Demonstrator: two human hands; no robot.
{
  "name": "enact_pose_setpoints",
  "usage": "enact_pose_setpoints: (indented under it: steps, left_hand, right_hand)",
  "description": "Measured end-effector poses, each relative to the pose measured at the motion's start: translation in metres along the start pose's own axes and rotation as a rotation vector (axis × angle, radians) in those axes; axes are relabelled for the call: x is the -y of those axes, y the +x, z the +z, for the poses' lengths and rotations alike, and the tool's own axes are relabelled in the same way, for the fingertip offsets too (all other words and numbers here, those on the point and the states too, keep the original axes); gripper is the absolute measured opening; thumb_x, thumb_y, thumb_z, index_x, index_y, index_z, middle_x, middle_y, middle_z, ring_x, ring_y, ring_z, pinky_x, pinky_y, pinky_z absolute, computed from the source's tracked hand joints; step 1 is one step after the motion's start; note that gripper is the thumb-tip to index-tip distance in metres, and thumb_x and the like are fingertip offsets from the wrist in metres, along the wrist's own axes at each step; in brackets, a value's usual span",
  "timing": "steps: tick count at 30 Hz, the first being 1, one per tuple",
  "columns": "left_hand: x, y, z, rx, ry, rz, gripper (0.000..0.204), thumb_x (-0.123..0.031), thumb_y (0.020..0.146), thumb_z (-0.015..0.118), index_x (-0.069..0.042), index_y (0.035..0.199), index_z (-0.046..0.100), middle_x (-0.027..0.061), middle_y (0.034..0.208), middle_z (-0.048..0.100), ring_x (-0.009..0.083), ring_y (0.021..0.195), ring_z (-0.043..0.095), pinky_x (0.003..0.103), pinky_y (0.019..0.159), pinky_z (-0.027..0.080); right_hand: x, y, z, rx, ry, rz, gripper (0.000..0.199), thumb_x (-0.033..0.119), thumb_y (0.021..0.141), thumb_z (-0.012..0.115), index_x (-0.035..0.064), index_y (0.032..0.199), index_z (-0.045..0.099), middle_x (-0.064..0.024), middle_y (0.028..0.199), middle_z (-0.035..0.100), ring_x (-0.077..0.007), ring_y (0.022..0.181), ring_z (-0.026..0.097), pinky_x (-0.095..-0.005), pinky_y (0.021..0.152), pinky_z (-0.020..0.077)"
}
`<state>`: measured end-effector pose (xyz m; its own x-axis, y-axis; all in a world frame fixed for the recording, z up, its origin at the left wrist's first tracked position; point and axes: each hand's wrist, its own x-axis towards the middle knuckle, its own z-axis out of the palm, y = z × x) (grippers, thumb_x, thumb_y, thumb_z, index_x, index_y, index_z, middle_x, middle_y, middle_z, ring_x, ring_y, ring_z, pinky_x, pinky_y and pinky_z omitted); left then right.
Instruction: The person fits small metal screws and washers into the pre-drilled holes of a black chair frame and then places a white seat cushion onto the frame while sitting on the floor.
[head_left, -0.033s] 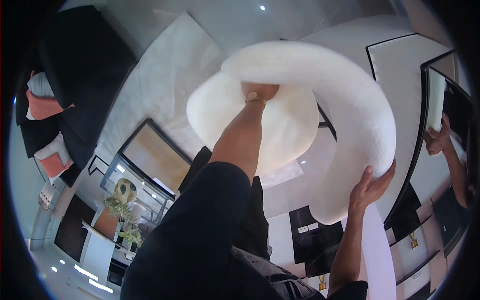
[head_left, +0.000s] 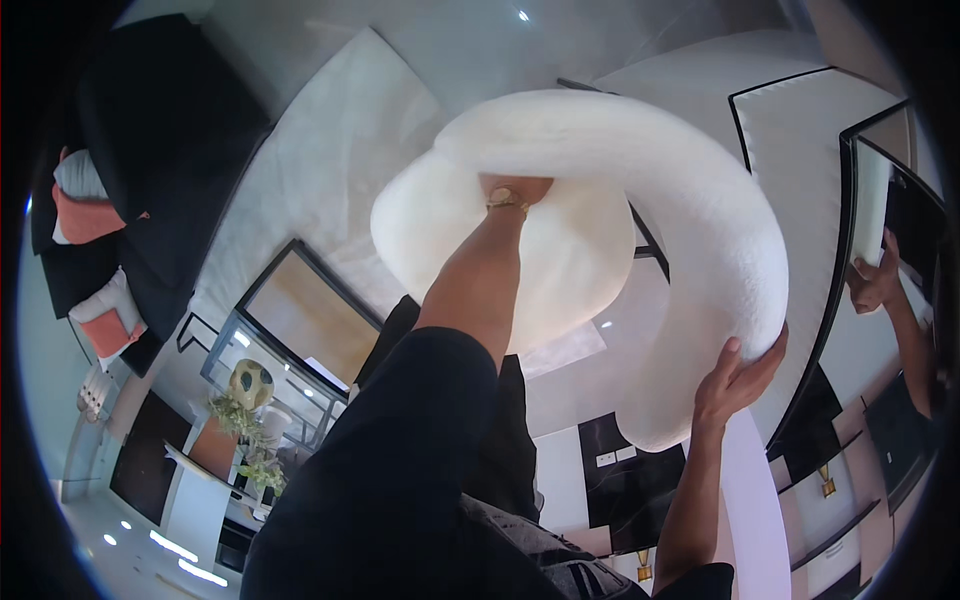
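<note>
A white fuzzy chair takes up the middle, with a rounded seat (head_left: 440,240) and a thick curved backrest (head_left: 700,190). My left hand (head_left: 516,188), a watch at its wrist, reaches over the seat and in against the lower edge of the backrest. Its fingers are hidden there. My right hand (head_left: 740,383) is wrapped round the outer side of the backrest near its right end, thumb on one face and fingers on the other.
At the right, a black-framed mirror (head_left: 848,230) reflects a hand and arm. A black sofa (head_left: 160,120) with cushions (head_left: 90,210) stands at the far left. A glass-topped table (head_left: 310,310) lies left of my arm, near a vase (head_left: 250,383) with trailing leaves.
The backrest's upper edge has dropped slightly, and my left hand with it. The right hand has shifted a little to the left, keeping its grip.
</note>
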<state>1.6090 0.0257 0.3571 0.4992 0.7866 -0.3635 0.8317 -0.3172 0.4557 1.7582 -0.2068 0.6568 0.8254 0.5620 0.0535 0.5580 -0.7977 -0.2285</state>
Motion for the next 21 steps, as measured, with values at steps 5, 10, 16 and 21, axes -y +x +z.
enact_pose_setpoints:
  steps: [5,10,16,21]
  left_hand:
    - [0.064,-0.011,0.073,0.065,0.089,0.037,0.067,-0.058,0.096,0.051,-0.022,0.153,0.047,0.0075,0.161,0.041,0.0327,0.149,0.034,0.050,0.122,0.025]
    - [0.031,-0.010,0.049,0.081,0.156,0.039,0.067,-0.057,0.096,0.051,-0.022,0.152,0.048,0.0077,0.160,0.043,0.0334,0.148,0.035,0.054,0.122,0.024]
    - [0.019,-0.003,0.034,0.021,0.236,0.000,0.066,-0.056,0.095,0.051,-0.021,0.152,0.049,0.0080,0.158,0.046,0.0343,0.148,0.036,0.057,0.121,0.022]
    - [-0.017,-0.003,-0.025,0.173,0.374,-0.031,0.059,-0.048,0.096,0.052,-0.006,0.137,0.060,0.0168,0.153,0.049,0.0352,0.138,0.043,0.067,0.116,0.021]
  right_hand:
    - [-0.004,-0.001,0.006,0.081,0.013,0.050,0.085,0.064,0.097,0.049,-0.0041,0.147,0.041,-0.0284,0.137,0.052,-0.0438,0.124,0.054,-0.0562,0.102,0.0427]
    - [-0.008,-0.008,0.000,0.083,0.068,0.134,0.090,0.068,0.095,0.047,-0.0025,0.150,0.038,-0.0283,0.140,0.050,-0.0434,0.127,0.053,-0.0568,0.103,0.0439]
    - [-0.006,-0.002,0.002,0.068,0.102,0.093,0.091,0.067,0.094,0.052,-0.0054,0.148,0.039,-0.0290,0.137,0.051,-0.0426,0.124,0.056,-0.0554,0.102,0.0446]
    - [-0.014,-0.001,0.002,-0.038,-0.002,-0.065,0.080,0.057,0.092,0.062,-0.0038,0.143,0.047,-0.0229,0.122,0.059,-0.0385,0.107,0.062,-0.0484,0.093,0.0447]
